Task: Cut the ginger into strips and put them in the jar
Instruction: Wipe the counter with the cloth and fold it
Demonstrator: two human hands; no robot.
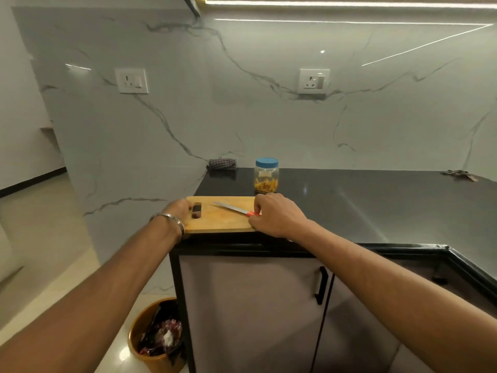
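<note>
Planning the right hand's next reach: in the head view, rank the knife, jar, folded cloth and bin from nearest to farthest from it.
From the right hand:
1. Knife, touching it, on the cutting board.
2. Jar, just behind.
3. Folded cloth, back-left by the wall.
4. Bin, on the floor, lower left.
</note>
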